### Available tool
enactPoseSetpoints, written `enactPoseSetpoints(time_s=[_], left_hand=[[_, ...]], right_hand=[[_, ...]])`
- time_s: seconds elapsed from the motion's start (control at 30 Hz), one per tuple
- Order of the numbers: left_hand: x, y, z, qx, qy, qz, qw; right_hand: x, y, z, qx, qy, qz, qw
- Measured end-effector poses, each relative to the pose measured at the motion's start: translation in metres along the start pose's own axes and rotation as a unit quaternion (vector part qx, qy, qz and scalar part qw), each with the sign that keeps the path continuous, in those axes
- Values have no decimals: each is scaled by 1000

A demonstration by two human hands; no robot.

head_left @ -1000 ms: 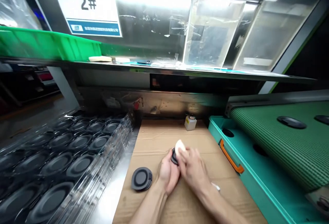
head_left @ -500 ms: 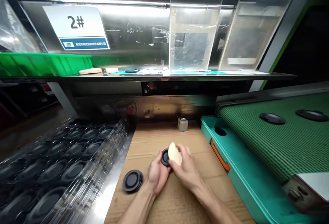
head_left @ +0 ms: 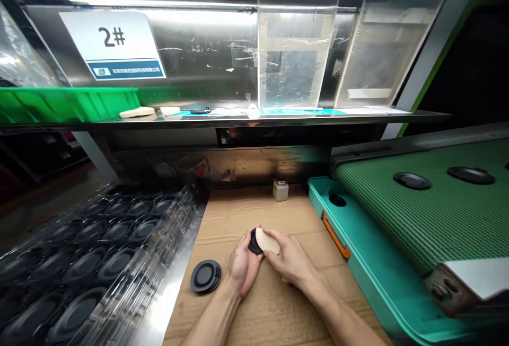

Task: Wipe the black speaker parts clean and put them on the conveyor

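Note:
My left hand [head_left: 241, 265] holds a round black plastic disc [head_left: 253, 242] above the cardboard sheet [head_left: 234, 213]. Between the thumb and fingers of my right hand [head_left: 292, 257] is a cream-coloured sponge pad [head_left: 267, 241], its edge lying over the disc and hiding part of it. Whether the pad presses on the disc I cannot tell. Left of my left forearm, a small stack of black discs [head_left: 205, 276] lies on the cardboard.
Clear trays of black discs [head_left: 119, 232] stand at the left. A small white bottle [head_left: 280, 191] is at the cardboard's far end. On the right are a teal bin [head_left: 382, 287] with an orange handle and a green conveyor belt [head_left: 437, 213] carrying black discs. A steel shelf [head_left: 278, 118] crosses above.
My right hand has tilted the sponge pad and brought it further over the disc. Discs on the belt appear slightly further left, as the whole view has shifted a little.

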State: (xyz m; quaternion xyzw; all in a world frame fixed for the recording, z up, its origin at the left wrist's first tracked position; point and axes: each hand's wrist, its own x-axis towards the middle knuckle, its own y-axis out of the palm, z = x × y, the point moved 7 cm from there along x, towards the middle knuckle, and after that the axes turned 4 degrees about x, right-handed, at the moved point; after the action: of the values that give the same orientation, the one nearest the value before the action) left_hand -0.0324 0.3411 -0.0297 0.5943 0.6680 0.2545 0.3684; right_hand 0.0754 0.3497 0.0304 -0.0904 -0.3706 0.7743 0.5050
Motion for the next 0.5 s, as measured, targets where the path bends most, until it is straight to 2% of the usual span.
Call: enactPoseSetpoints(time_s=[0.1, 0.27, 0.4, 0.43, 0.5], left_hand=[[-1, 0, 1, 5, -11, -3, 1000], [-1, -1, 0, -7, 9, -17, 1000], [-1, 0, 3, 0, 4, -17, 1000], [-1, 1, 3, 0, 0, -6, 1000], [0, 2, 2, -2, 9, 1, 1000]], right_hand=[[1, 7, 9, -43, -29, -6, 999], [4, -3, -3, -158, 72, -67, 983], [4, 4, 4, -123, 13, -35, 992], [5, 4, 3, -126, 16, -43, 991], [5, 1, -4, -164, 67, -78, 981]])
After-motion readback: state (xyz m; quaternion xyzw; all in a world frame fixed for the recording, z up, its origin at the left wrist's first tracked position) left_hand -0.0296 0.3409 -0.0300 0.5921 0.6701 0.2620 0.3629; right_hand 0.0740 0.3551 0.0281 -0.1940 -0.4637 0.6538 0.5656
